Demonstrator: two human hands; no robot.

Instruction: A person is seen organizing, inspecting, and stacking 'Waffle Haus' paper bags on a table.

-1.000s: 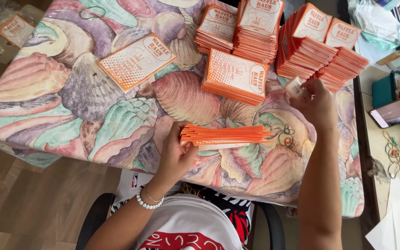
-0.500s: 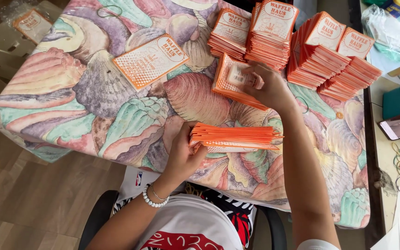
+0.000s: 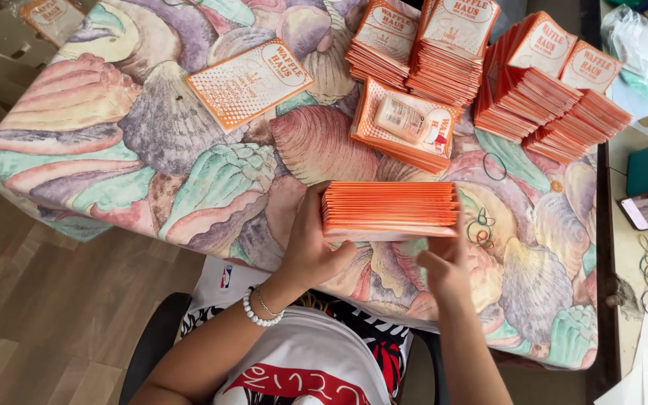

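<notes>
While both hands clasp it: orange packet bundle, on edge, table's near side.
Left hand, right hand grip ends; unbanded; finished stacks behind, rubber bands beside.

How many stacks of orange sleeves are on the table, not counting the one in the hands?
5: two at the back centre, two at the right, one low stack in front. More may be out of view.
</notes>
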